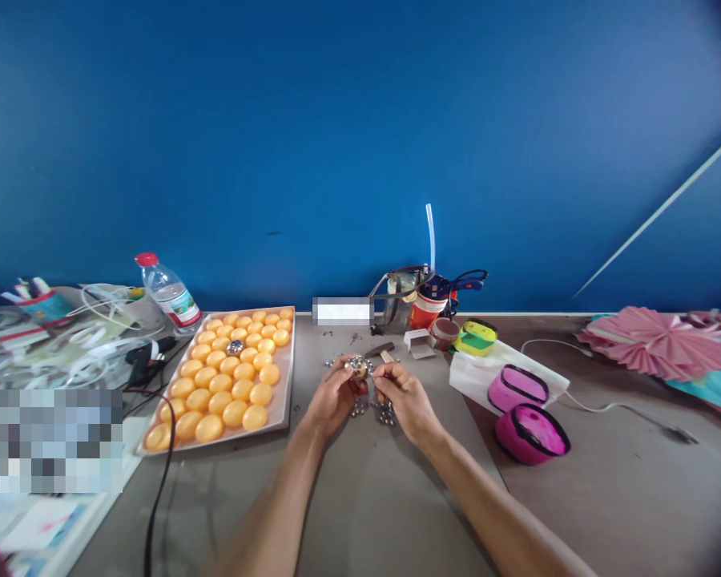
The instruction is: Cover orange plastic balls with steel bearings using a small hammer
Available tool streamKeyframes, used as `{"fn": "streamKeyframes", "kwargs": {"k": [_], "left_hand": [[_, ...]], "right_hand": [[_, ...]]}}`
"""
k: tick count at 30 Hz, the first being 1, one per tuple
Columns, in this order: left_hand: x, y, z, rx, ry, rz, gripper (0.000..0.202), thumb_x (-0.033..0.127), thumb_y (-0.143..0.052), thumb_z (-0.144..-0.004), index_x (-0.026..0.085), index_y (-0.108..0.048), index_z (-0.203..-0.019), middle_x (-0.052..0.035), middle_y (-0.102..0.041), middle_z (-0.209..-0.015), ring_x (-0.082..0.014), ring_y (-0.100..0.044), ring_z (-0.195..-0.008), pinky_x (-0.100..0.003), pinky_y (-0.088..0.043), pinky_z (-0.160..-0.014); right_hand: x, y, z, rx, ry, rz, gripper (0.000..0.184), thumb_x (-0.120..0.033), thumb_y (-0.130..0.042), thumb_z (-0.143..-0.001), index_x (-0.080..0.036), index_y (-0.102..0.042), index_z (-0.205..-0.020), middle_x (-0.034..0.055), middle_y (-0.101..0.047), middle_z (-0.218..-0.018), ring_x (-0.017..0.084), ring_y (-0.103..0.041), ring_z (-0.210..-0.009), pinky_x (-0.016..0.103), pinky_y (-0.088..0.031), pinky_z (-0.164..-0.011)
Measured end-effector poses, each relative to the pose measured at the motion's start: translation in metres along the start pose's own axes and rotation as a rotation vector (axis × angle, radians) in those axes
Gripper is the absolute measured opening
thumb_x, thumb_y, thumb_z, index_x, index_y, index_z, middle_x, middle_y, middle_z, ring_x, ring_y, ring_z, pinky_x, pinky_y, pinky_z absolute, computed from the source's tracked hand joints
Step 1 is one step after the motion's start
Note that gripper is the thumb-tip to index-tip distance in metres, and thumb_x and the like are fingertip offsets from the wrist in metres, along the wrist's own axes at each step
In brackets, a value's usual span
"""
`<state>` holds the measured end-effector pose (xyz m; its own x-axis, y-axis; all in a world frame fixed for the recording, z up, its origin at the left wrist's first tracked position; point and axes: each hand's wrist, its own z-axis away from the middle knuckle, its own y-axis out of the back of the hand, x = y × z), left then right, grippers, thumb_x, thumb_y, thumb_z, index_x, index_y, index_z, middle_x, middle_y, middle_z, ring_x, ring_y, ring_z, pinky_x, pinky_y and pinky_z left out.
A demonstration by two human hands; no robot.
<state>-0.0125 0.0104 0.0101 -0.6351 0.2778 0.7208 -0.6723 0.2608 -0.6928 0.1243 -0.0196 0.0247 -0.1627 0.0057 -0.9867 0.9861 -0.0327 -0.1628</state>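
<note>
My left hand [334, 396] is closed around a small ball [359, 367] studded with shiny silver pieces. Some yellowish surface shows between the pieces. Close beside it, my right hand [404, 394] has its fingers pinched together at the ball's right side; whatever is between the fingertips is too small to make out. Loose shiny silver pieces [385, 413] lie on the table under and around both hands. To the left stands a pale tray [289, 361] with rows of orange-yellow balls [219, 403]. Among them sits one silver-studded ball [235, 347].
A bottle with a red cap [177, 300] stands behind the tray, near cluttered cables. A black cable [167, 473] crosses the tray's front corner. Beyond my hands are a glass jar [400, 298] and a red-orange cup [428, 308]. Pink containers [529, 439] and a pink paper fan [654, 340] lie right.
</note>
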Motion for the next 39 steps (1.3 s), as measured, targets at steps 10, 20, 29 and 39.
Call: {"fn": "streamKeyframes", "kwargs": {"k": [10,20,29,39], "left_hand": [[-0.0015,0.0018,0.0011,0.009,0.005,-0.036,0.027,0.027,-0.066,-0.075,0.016,-0.061,-0.099,-0.0036,-0.063,-0.083,-0.0113,-0.056,-0.066,-0.024,-0.042,-0.063],[-0.0018,0.0006,0.0027,-0.001,0.017,-0.046,0.03,0.028,-0.07,-0.071,0.017,-0.063,-0.098,-0.0041,-0.063,-0.089,-0.0113,-0.057,-0.071,-0.025,-0.044,-0.066],[0.0006,-0.0029,0.0039,-0.015,0.02,-0.079,0.033,0.028,-0.073,-0.068,0.018,-0.063,-0.099,-0.004,-0.063,-0.089,-0.011,-0.056,-0.067,-0.027,-0.044,-0.067],[-0.0004,-0.0013,0.0041,-0.034,0.001,-0.088,0.032,0.026,-0.072,-0.069,0.018,-0.064,-0.1,-0.0049,-0.063,-0.093,-0.012,-0.057,-0.074,-0.026,-0.043,-0.069]], "right_hand": [[-0.0056,-0.0007,0.0012,-0.023,-0.006,0.029,0.011,-0.03,-0.059,-0.071,-0.019,-0.055,-0.072,-0.0046,-0.046,-0.053,0.011,-0.038,-0.051,0.024,-0.028,-0.052],[-0.0029,-0.0009,0.0005,-0.008,-0.022,0.058,0.011,-0.029,-0.058,-0.071,-0.02,-0.054,-0.073,-0.004,-0.048,-0.055,0.012,-0.04,-0.053,0.025,-0.029,-0.053],[-0.0014,0.0002,-0.0006,-0.008,-0.013,0.014,0.013,-0.031,-0.059,-0.072,-0.019,-0.054,-0.074,-0.0038,-0.048,-0.055,0.012,-0.041,-0.053,0.024,-0.03,-0.054],[-0.0023,0.0015,-0.001,-0.037,-0.015,-0.048,0.017,-0.035,-0.063,-0.071,-0.02,-0.055,-0.071,-0.003,-0.05,-0.058,0.012,-0.042,-0.054,0.024,-0.03,-0.054]]}}
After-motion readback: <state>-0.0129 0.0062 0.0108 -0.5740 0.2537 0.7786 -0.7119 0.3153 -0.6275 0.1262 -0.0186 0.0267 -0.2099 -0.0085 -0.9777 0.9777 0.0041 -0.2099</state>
